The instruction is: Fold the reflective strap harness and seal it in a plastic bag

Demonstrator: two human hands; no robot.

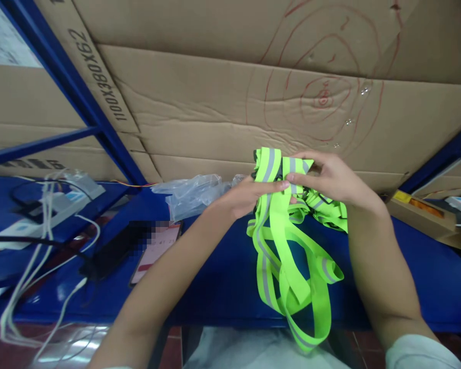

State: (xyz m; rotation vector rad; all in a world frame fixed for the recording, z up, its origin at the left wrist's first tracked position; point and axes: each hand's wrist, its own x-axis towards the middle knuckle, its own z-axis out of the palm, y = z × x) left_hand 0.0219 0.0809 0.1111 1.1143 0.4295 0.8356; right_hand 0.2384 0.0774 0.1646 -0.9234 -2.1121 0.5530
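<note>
Item: fluorescent-green reflective strap harness (288,266). Its bunched upper end is pinched between the two hands, with the left hand (242,200) closed on it from its side and the right hand (332,179) from the other. The long axis runs from the fingers down toward the person (loose loops hang below both hands, over the blue table (223,287) edge). A clear plastic bag (192,192) lies just beyond the left fingers.

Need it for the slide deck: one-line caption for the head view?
Left hand and right hand hold neon reflective straps over a blue table.
</note>
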